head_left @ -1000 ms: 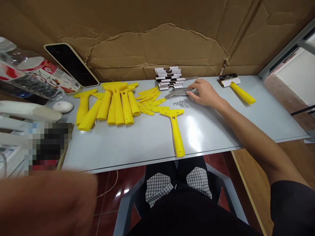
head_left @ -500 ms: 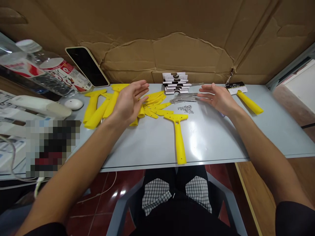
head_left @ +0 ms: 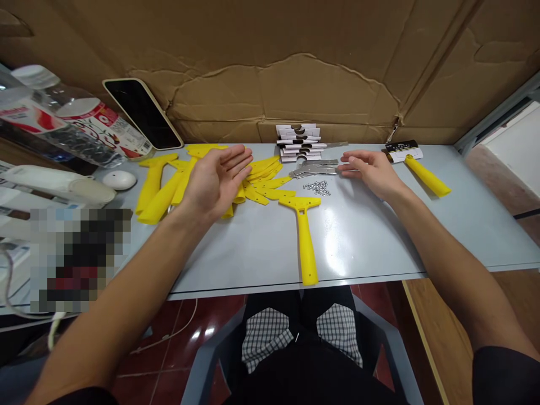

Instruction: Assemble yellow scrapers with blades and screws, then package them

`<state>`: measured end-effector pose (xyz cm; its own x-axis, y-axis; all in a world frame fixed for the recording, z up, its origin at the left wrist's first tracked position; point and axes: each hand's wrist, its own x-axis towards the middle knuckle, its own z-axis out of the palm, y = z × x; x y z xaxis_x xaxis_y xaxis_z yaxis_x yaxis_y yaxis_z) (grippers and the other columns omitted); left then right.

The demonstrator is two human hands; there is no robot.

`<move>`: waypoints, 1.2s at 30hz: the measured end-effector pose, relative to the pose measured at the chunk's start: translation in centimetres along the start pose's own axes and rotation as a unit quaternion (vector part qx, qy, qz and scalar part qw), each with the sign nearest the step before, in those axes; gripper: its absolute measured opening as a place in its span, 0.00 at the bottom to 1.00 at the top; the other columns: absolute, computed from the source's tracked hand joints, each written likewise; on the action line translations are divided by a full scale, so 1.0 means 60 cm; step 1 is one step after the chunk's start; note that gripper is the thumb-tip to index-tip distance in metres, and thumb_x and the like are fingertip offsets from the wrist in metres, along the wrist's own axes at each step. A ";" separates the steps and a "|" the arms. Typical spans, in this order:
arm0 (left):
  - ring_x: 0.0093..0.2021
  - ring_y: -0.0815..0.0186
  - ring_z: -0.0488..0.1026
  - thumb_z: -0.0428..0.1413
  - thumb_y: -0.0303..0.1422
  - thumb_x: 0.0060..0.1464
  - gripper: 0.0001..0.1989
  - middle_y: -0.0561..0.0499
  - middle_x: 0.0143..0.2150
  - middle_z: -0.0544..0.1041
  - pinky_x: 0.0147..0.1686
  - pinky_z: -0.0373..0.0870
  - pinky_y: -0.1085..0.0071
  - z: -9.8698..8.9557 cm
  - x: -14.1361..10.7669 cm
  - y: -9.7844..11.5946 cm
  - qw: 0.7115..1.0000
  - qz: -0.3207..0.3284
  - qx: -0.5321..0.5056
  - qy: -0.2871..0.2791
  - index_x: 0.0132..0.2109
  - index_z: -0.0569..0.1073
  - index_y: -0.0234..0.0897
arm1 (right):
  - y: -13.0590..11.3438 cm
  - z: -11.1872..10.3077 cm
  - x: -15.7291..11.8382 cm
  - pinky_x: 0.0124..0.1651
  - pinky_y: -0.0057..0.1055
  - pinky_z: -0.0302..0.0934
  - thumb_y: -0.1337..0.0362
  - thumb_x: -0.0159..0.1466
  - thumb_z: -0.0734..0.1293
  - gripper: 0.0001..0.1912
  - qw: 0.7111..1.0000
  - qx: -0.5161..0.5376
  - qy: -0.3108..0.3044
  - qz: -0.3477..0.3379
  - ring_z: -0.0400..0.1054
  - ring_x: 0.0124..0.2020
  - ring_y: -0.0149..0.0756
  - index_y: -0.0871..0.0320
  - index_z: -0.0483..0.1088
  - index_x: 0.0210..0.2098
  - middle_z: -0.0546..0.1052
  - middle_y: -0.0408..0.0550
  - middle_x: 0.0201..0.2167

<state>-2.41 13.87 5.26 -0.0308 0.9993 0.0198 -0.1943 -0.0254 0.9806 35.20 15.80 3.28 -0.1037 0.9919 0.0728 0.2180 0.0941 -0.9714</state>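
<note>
My left hand [head_left: 217,180] is open, palm turned up, in front of a pile of yellow scraper handles [head_left: 158,194] that it partly hides. Flat yellow pieces with holes [head_left: 270,183] fan out just right of its fingers. My right hand [head_left: 371,171] holds nothing; its fingers are apart and point left toward a small stack of metal blades [head_left: 316,167]. Between the hands lies a heap of tiny screws [head_left: 318,188]. A single yellow scraper handle [head_left: 307,242] lies nearest me, its wide head pointing away and its grip end at the table's front edge.
Folded black-and-white cards [head_left: 298,140] are stacked at the back by the cardboard wall [head_left: 320,90]. On the right lies a yellow handle with a card [head_left: 427,175]. A phone [head_left: 143,112], bottles [head_left: 105,126] and a white mouse [head_left: 119,180] stand at the left.
My left palm has turned further upward. My right hand has turned its back more upward, fingers slightly lower. The view has shifted slightly; the objects on the table lie as before.
</note>
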 end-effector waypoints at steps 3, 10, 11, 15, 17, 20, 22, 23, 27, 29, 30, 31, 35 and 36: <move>0.75 0.44 0.74 0.60 0.42 0.63 0.13 0.40 0.65 0.84 0.77 0.69 0.40 0.002 0.001 0.000 1.000 0.002 -0.003 0.007 0.49 0.84 0.45 | 0.001 0.005 -0.002 0.63 0.54 0.81 0.52 0.73 0.70 0.14 1.000 -0.026 0.005 -0.006 0.83 0.57 0.54 0.52 0.78 0.53 0.81 0.59 0.62; 0.22 0.65 0.69 0.68 0.36 0.56 0.04 0.54 0.26 0.73 0.33 0.80 0.58 0.022 -0.021 0.003 0.982 0.048 0.181 0.002 0.38 0.82 0.45 | 0.007 0.006 -0.004 0.54 0.52 0.73 0.59 0.71 0.69 0.12 0.919 -0.372 0.032 -0.127 0.78 0.37 0.47 0.53 0.83 0.48 0.86 0.53 0.44; 0.21 0.66 0.67 0.68 0.36 0.56 0.04 0.55 0.25 0.72 0.32 0.78 0.60 0.025 -0.026 0.002 0.972 0.074 0.224 -0.001 0.38 0.81 0.44 | 0.008 0.007 -0.005 0.55 0.51 0.72 0.58 0.72 0.68 0.12 0.913 -0.385 0.025 -0.136 0.77 0.37 0.47 0.53 0.83 0.50 0.86 0.53 0.44; 0.27 0.63 0.72 0.66 0.37 0.57 0.04 0.53 0.29 0.78 0.36 0.75 0.60 0.035 -0.042 -0.008 0.903 0.191 0.382 -0.041 0.38 0.82 0.43 | 0.012 0.016 -0.006 0.54 0.53 0.70 0.54 0.74 0.67 0.20 0.893 -0.428 0.024 -0.138 0.77 0.44 0.54 0.54 0.83 0.58 0.84 0.57 0.47; 0.30 0.61 0.75 0.63 0.37 0.59 0.05 0.51 0.31 0.82 0.39 0.75 0.59 0.037 -0.046 -0.014 0.864 0.230 0.440 -0.086 0.39 0.83 0.42 | 0.013 0.020 -0.006 0.52 0.55 0.70 0.53 0.75 0.65 0.22 0.881 -0.452 0.024 -0.137 0.77 0.46 0.57 0.54 0.84 0.60 0.83 0.59 0.48; 0.34 0.59 0.78 0.60 0.37 0.63 0.09 0.46 0.40 0.86 0.42 0.77 0.57 0.036 -0.044 -0.026 0.817 0.243 0.499 -0.157 0.44 0.84 0.41 | 0.013 0.025 -0.004 0.51 0.57 0.69 0.53 0.76 0.65 0.23 0.871 -0.472 0.019 -0.136 0.76 0.47 0.58 0.52 0.84 0.61 0.82 0.60 0.49; 0.41 0.55 0.82 0.60 0.38 0.65 0.12 0.43 0.46 0.87 0.49 0.79 0.54 0.033 -0.042 -0.033 0.791 0.246 0.526 -0.194 0.50 0.85 0.39 | 0.015 0.026 -0.002 0.50 0.57 0.69 0.53 0.75 0.66 0.22 0.869 -0.477 0.019 -0.133 0.76 0.46 0.58 0.52 0.84 0.60 0.82 0.60 0.50; 0.47 0.51 0.82 0.60 0.39 0.66 0.14 0.42 0.50 0.87 0.54 0.79 0.51 0.032 -0.041 -0.037 0.777 0.251 0.538 -0.209 0.53 0.85 0.39 | 0.016 0.027 -0.001 0.50 0.57 0.69 0.53 0.75 0.66 0.21 0.868 -0.479 0.018 -0.131 0.76 0.45 0.57 0.51 0.85 0.59 0.82 0.59 0.50; 0.64 0.42 0.75 0.58 0.43 0.72 0.23 0.34 0.63 0.80 0.67 0.72 0.42 0.029 -0.043 -0.050 0.731 0.265 0.582 -0.240 0.65 0.81 0.34 | 0.020 0.027 0.003 0.48 0.56 0.69 0.54 0.74 0.68 0.17 0.862 -0.492 0.010 -0.123 0.76 0.45 0.56 0.49 0.85 0.55 0.82 0.57 0.50; 0.64 0.41 0.73 0.54 0.43 0.75 0.25 0.32 0.65 0.78 0.68 0.71 0.41 0.029 -0.045 -0.054 0.714 0.261 0.600 -0.247 0.67 0.80 0.31 | 0.021 0.027 0.004 0.47 0.55 0.68 0.55 0.74 0.68 0.16 0.863 -0.490 0.006 -0.124 0.76 0.45 0.56 0.49 0.85 0.54 0.83 0.57 0.50; 0.64 0.41 0.72 0.53 0.43 0.76 0.25 0.32 0.65 0.78 0.68 0.71 0.41 0.029 -0.046 -0.055 0.709 0.260 0.606 -0.249 0.67 0.80 0.31 | 0.022 0.028 0.004 0.46 0.54 0.68 0.56 0.73 0.68 0.15 0.864 -0.488 0.006 -0.126 0.76 0.45 0.55 0.49 0.85 0.53 0.83 0.56 0.49; 0.63 0.42 0.72 0.52 0.43 0.77 0.25 0.33 0.64 0.78 0.68 0.71 0.41 0.030 -0.046 -0.057 0.707 0.260 0.607 -0.252 0.66 0.81 0.31 | 0.022 0.028 0.005 0.45 0.53 0.68 0.56 0.73 0.68 0.14 0.865 -0.486 0.006 -0.128 0.76 0.45 0.55 0.49 0.85 0.52 0.83 0.56 0.49; 0.62 0.45 0.73 0.54 0.41 0.77 0.20 0.36 0.62 0.78 0.68 0.71 0.43 0.029 -0.044 -0.060 0.716 0.262 0.592 -0.262 0.62 0.83 0.35 | 0.026 0.032 0.004 0.43 0.50 0.66 0.57 0.75 0.67 0.14 0.862 -0.487 0.015 -0.140 0.76 0.45 0.54 0.50 0.85 0.51 0.84 0.55 0.48; 0.62 0.45 0.73 0.54 0.41 0.77 0.20 0.36 0.61 0.78 0.68 0.71 0.44 0.029 -0.043 -0.060 0.719 0.263 0.587 -0.264 0.61 0.83 0.35 | 0.028 0.033 0.004 0.43 0.50 0.66 0.57 0.75 0.66 0.15 0.862 -0.486 0.018 -0.144 0.76 0.44 0.53 0.50 0.86 0.51 0.84 0.55 0.48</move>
<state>0.08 11.40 2.00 0.6389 0.7384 0.2160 0.6787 -0.6732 0.2936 33.64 16.01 1.22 -0.2634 0.9156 0.3038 0.9001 0.3466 -0.2640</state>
